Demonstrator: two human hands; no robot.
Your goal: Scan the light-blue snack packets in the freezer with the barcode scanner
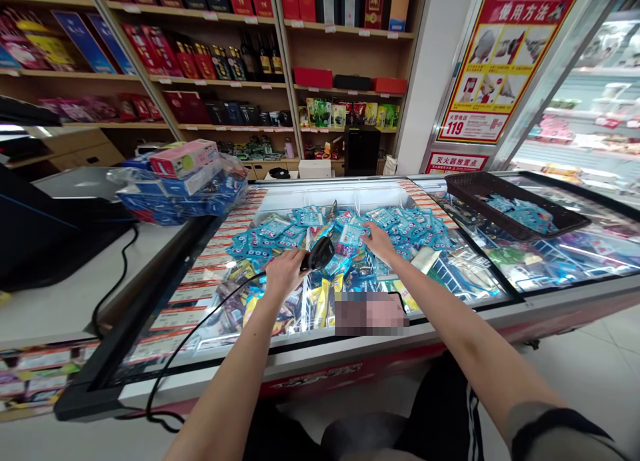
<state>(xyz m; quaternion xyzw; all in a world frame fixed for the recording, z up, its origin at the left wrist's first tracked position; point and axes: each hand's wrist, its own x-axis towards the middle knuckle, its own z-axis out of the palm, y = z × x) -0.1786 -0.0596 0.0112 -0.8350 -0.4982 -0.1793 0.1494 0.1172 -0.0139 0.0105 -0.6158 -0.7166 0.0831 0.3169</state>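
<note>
My left hand point(284, 273) is wrapped round the handle of a black barcode scanner point(320, 253), whose head points to the right. A black cable runs from it down to the left. My right hand point(379, 241) pinches the right edge of a small light-blue packet point(353, 235), close to the scanner's head. Many more blue packets point(417, 228) lie spread in piles on the glass top of a chest freezer point(225, 354), left and right of my hands. Below the glass, yellow and other coloured packages point(321, 301) show.
A phone-like device point(400, 301), partly blurred out, lies at the freezer's front edge. On the right, a dark tray point(465, 188) holds several blue packets. Boxes in plastic wrap point(185, 181) sit on the left counter. Shelves of boxes and bottles point(215, 58) stand behind.
</note>
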